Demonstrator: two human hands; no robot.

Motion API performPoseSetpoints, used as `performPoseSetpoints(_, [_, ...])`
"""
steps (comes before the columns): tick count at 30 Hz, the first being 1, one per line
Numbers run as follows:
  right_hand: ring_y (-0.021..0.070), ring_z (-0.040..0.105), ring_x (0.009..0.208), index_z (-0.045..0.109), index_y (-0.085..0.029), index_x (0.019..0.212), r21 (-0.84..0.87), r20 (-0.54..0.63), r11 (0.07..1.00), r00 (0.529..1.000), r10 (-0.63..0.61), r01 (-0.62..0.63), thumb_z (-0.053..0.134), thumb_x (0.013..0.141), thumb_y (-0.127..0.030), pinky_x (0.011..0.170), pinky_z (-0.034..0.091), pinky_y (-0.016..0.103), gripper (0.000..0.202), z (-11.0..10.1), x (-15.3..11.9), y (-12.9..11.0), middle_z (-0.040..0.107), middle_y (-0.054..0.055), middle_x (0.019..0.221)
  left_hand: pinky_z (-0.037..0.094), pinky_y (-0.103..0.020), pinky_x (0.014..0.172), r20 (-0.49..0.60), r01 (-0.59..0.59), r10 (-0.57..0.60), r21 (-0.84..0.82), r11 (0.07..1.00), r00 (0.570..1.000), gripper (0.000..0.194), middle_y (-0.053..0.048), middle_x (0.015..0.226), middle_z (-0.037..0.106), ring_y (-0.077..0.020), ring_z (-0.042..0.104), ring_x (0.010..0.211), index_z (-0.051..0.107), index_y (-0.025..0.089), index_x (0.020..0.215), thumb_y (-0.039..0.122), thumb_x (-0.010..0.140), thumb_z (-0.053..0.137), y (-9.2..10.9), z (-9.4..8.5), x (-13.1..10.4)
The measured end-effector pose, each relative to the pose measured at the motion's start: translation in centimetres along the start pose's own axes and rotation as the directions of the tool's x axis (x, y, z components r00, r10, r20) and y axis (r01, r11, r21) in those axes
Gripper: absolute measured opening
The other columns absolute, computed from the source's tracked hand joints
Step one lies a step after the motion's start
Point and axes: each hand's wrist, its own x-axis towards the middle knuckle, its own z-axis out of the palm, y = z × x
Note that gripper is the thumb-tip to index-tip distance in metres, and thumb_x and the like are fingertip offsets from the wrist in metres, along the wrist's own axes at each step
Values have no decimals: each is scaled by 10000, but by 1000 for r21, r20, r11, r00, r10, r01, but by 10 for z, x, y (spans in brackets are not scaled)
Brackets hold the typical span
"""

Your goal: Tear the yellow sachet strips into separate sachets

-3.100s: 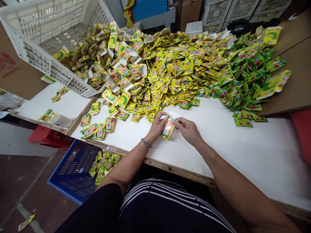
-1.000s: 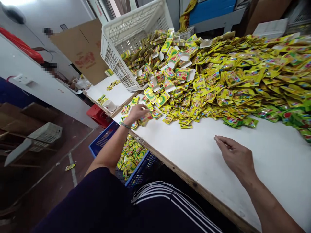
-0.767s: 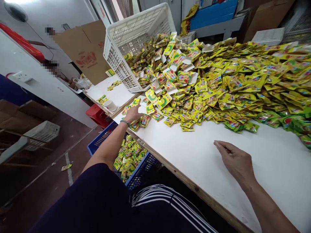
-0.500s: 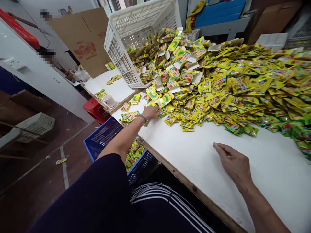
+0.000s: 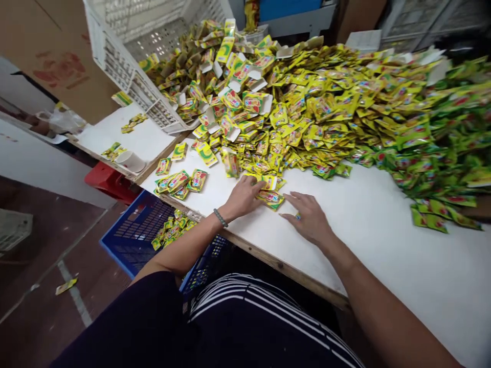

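Observation:
My left hand [image 5: 245, 198], with a beaded bracelet at the wrist, is closed on the left end of a small yellow-green box [image 5: 270, 199] low over the white table. A second yellow box [image 5: 273, 182] with a pale end flap is just behind it, partly hidden by my fingers. My right hand [image 5: 307, 217] is open, thumb and forefinger apart, close to the right end of the near box. Behind both hands rises a heap of yellow sachets [image 5: 318, 122], with printed boxes [image 5: 253, 102] on its left side.
A white plastic crate [image 5: 141, 97] lies tipped at the back left, spilling boxes. Several boxes [image 5: 178, 181] are grouped at the table's left edge, above a blue crate [image 5: 125, 235] holding more. A white cup [image 5: 130, 161] and green sachets [image 5: 433, 153] flank the work area.
My right hand has moved left and opened beside my left hand. My left hand has come back toward me from the heap's edge with a box. The view has swung right.

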Motion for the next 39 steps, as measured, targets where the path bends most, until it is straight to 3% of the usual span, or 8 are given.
performPoseSetpoints(4, [303,600,1037,623,-188,1309,-176,108,981,990,96,-76,486,912,-218,913,483,457,421,-2,5,7,698,131,1160,381,-497,1035,13,-56,56,16,998,998,612,-191,1380,510,-354,440,1266,503,177,1412,444,873,612,-10,1,18])
performPoseSetpoints(13, [317,513,1252,678,-205,1216,-240,-246,886,908,340,-397,408,958,-278,994,468,492,380,-39,21,64,587,132,1380,428,-415,1026,90,-53,61,-80,995,994,607,-153,1319,611,-307,555,1212,512,164,1418,330,845,627,-36,-4,56])
performPoseSetpoints(20, [337,391,1403,592,-220,1337,-337,-61,889,949,308,-310,392,971,-272,1020,447,534,420,-32,46,75,439,125,1533,495,-322,811,-35,118,-138,-350,929,990,432,-74,976,743,-239,669,896,682,189,1210,353,812,643,-40,-15,56])
performPoseSetpoints(25, [311,532,1269,539,-162,1374,-343,-117,894,958,264,-288,393,978,-289,1002,464,467,441,-46,63,84,603,168,1361,510,-290,785,-110,34,-286,-890,455,952,420,-61,933,732,-191,671,855,687,144,1043,403,719,751,-9,-10,68])
performPoseSetpoints(28, [316,567,1208,559,-186,1348,-398,-37,873,956,290,-281,500,941,-324,965,472,445,434,-52,77,80,632,154,1318,509,-261,695,-2,38,-325,-992,119,946,511,-16,758,697,-132,639,686,658,135,978,420,601,852,18,5,80])
performPoseSetpoints(31, [314,627,1101,626,-182,1267,-434,-19,842,938,346,-319,513,914,-244,905,490,428,376,-54,82,73,690,155,1207,496,-241,648,48,48,-354,-999,-8,934,567,13,672,668,-104,609,609,642,128,922,418,510,901,35,27,88])
performPoseSetpoints(35, [282,674,1033,700,-213,1135,-311,-180,849,903,389,-427,441,910,-192,853,504,379,344,-59,61,67,737,106,1118,508,-267,650,91,98,-337,-995,4,937,593,-13,706,693,-137,637,641,650,123,963,465,537,880,37,48,88])
performPoseSetpoints(39, [237,716,862,723,-221,992,51,-344,819,760,551,-571,513,883,-299,771,513,323,249,-69,28,62,769,54,883,487,-259,638,37,128,-307,-951,281,951,509,-15,721,672,-149,631,679,682,133,1013,445,640,831,36,51,84])
